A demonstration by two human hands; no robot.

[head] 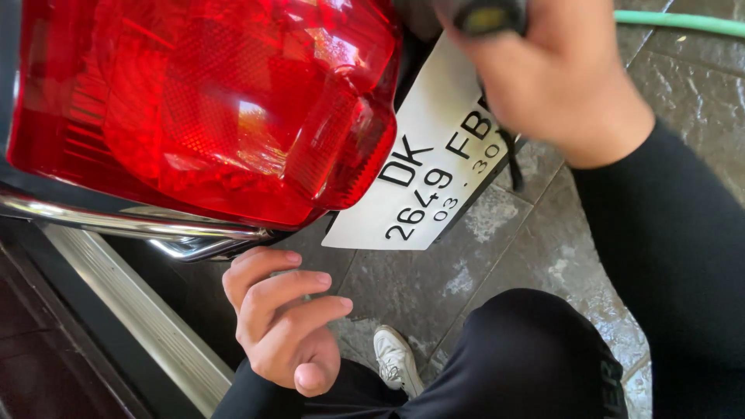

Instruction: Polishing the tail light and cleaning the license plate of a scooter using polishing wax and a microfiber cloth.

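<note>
A large red tail light (209, 109) of a motorbike fills the upper left, with a white number plate (431, 171) hanging below and to its right. My right hand (563, 77) is at the top, closed around a dark tool handle with a yellow band (489, 17), against the plate's upper edge. A thin black strap (514, 167) dangles from it. My left hand (283, 318) hovers below the light with fingers curled, holding nothing that I can see, close under a chrome bar (140, 225).
Wet grey stone paving (543, 240) lies beneath. A green hose (683, 23) crosses the top right. A metal door-track sill (132, 310) runs diagonally at lower left. My black-trousered knee (528, 349) and white shoe (397, 361) are below.
</note>
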